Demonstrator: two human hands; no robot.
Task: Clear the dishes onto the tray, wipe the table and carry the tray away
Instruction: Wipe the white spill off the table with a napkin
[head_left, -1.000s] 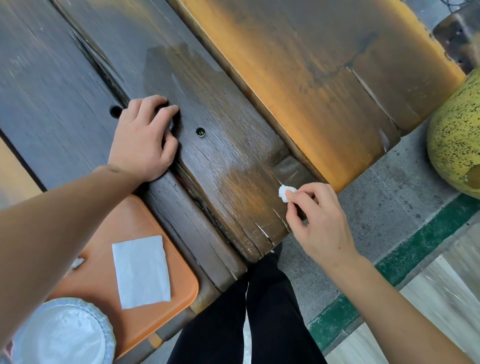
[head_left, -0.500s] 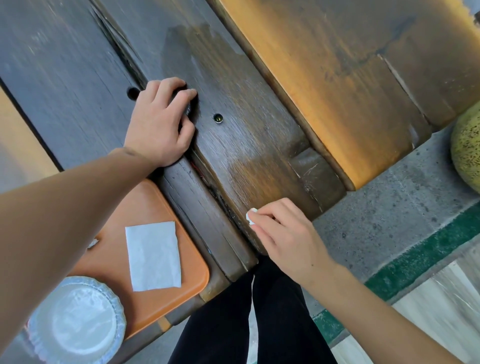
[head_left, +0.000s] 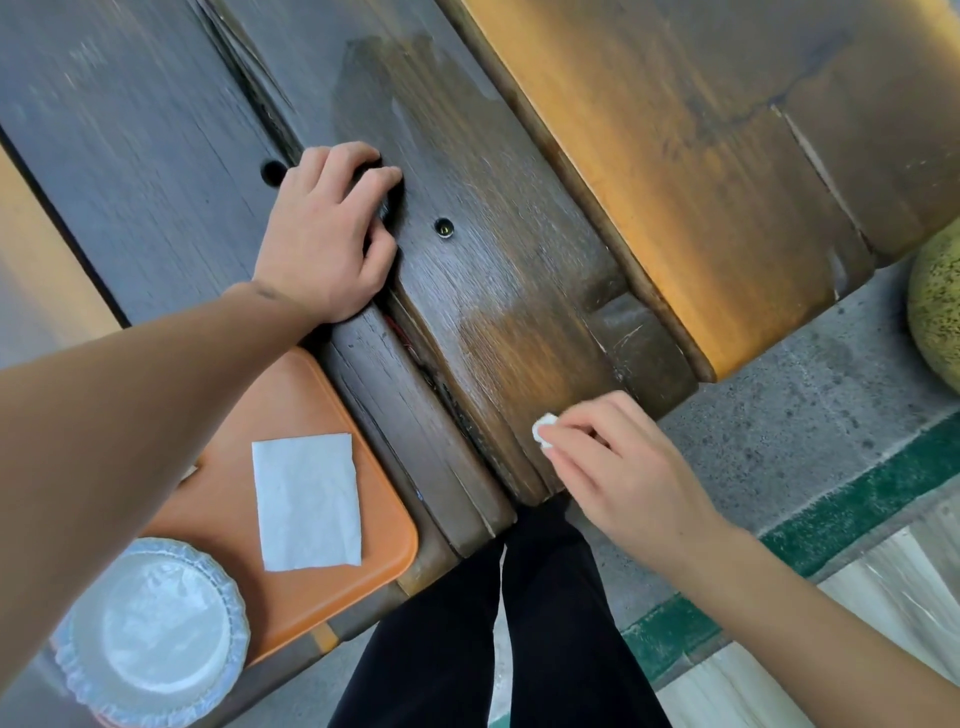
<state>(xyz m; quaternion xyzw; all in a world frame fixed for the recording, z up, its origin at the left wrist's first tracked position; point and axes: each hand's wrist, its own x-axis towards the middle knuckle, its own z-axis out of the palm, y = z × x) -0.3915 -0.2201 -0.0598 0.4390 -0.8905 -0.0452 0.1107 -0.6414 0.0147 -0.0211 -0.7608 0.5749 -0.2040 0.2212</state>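
Note:
My right hand (head_left: 618, 467) pinches a small white wad of tissue (head_left: 544, 428) against the near end of the dark wooden table (head_left: 509, 291). My left hand (head_left: 327, 234) rests palm down on the table, fingers curled over a dark gap between planks, holding nothing that I can see. An orange tray (head_left: 311, 587) lies at the lower left with a flat white napkin (head_left: 306, 501) on it. A white plate wrapped in clear plastic (head_left: 150, 631) sits on the tray's near corner, partly under my left forearm.
A screw head (head_left: 444, 227) and a hole (head_left: 272, 171) mark the planks. An orange-lit board (head_left: 727, 171) lies to the right. Beyond the table edge are grey floor (head_left: 810, 431), a green stripe (head_left: 857, 499), a speckled yellow-green round object (head_left: 937, 306) and my black trousers (head_left: 498, 634).
My right hand with the tissue slid from the plank's right end toward me and left, to the near edge. The left hand stayed put; the view shifted slightly.

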